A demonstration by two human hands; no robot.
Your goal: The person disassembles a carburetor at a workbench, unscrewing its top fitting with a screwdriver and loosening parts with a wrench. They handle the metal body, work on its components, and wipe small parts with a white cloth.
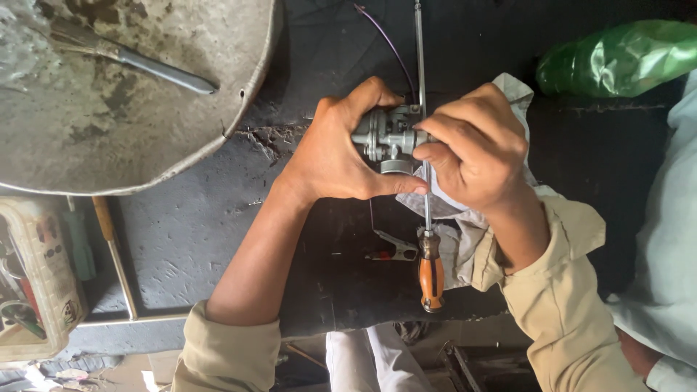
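My left hand (330,149) grips a small grey metal engine part, like a carburettor (388,138), from its left side, thumb under it. My right hand (475,149) closes on the same part from the right, fingers curled over its end. Both hands hold it just above a dark work surface (189,232). Below the part lies a long screwdriver (431,272) with an orange and black handle, its shaft running up under my right fingers. A grey rag (457,232) sits beneath my right hand.
A large round dirty metal pan (109,156) with a brush (131,58) in it fills the upper left. A green plastic bottle (617,58) lies at the upper right. Small pliers (392,250) rest beside the screwdriver. A cluttered basket (36,283) stands at the left. Another person's pale sleeve (671,239) is at the right edge.
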